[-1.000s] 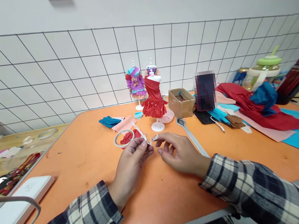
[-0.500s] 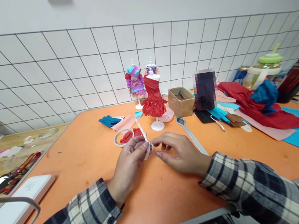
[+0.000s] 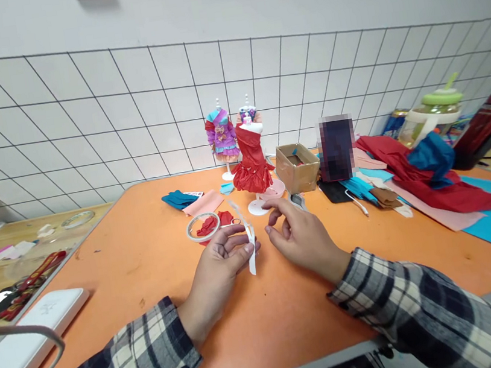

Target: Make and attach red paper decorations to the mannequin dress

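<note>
Left hand [image 3: 218, 270]: pinching a narrow white strip [image 3: 253, 259] between thumb and fingers; the strip is held above the orange counter [image 3: 114, 257], upper end leaning left, lower end hanging below the thumb. Right hand [image 3: 306, 239]: just beside the strip and apart from it, fingers bent, with a narrow gap between thumb and index fingertip. Beyond the left hand lies a pale ring [image 3: 191, 235], with red scraps [image 3: 208, 225] visible inside and beside it. Farther back, a dress form in a red dress [image 3: 252, 162] stands upright, left of an open cardboard box [image 3: 297, 178].
</note>
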{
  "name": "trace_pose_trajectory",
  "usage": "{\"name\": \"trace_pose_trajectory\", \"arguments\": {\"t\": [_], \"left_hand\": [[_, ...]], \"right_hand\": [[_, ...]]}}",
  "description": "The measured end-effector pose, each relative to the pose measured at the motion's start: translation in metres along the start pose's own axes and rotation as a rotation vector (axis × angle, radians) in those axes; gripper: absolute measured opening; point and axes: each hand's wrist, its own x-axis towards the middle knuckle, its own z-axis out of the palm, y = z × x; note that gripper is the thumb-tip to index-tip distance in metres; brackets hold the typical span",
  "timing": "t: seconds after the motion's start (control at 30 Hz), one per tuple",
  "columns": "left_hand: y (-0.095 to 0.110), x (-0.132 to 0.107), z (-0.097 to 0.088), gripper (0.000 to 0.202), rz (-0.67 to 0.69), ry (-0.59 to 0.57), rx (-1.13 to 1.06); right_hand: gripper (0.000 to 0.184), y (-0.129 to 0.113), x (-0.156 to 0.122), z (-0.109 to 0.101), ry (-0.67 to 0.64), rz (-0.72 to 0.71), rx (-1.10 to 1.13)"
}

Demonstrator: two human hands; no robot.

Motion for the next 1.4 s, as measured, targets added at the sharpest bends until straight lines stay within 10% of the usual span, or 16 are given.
{"name": "trace_pose_trajectory", "arguments": {"t": [0.1,0.73,1.03,1.4], "left_hand": [[-0.002,0.001,0.0,0.043,0.063,0.027,0.025],[0.001,0.016,-0.024,0.049,0.035,0.107,0.187],[0.003,0.013,-0.017,0.032,-0.043,-0.127,0.458],[0.003,0.007,-0.008,0.022,0.118,-0.07,0.551]], "right_hand": [[0.01,0.001,0.002,0.003,-0.128,0.072,0.152],[0.014,0.0,0.001,0.013,-0.235,0.231,0.527],[0.011,0.0,0.002,0.013,-0.265,0.262,0.409],[0.002,-0.005,-0.006,0.018,-0.166,-0.03,0.124]]}}
